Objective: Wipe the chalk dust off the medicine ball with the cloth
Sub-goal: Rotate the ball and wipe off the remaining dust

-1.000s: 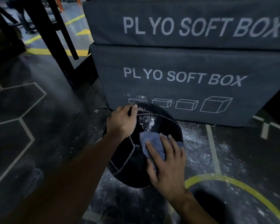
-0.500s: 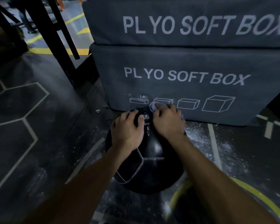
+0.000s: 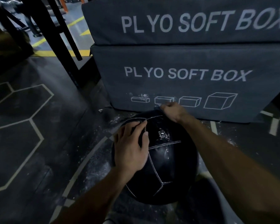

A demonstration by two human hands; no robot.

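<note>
head view: the black medicine ball (image 3: 165,159) sits on the dark gym floor (image 3: 39,159), just in front of the lower plyo soft box (image 3: 184,81) of a stack of two. your left hand (image 3: 131,147) lies spread on the ball's upper left, fingers fairly straight, steadying it, grasping nothing. your right hand (image 3: 173,111) is at the ball's far top edge, fingers curled over. only a small dark scrap of the cloth (image 3: 158,107) peeks out by the fingertips, so it looks pinched there, most of it hidden.

step in hand, by my reading: wiping over the top and far side. a white chalk patch (image 3: 162,134) shows on the top panel, between your hands. to do it well, draw the cloth toward you across that patch with flat pressure, follow the white seams where dust lodges, and brace with the left hand so the ball does not roll. turn it afterward to check the underside, which is hidden.

around: loose chalk scattered on the floor left and right of the ball; rolling it through that would likely dirty it again. the lower box stands close behind and crowds the right hand's reach. black rack legs (image 3: 55,38) stand well apart at upper left. yellow floor lines lie beyond.
</note>
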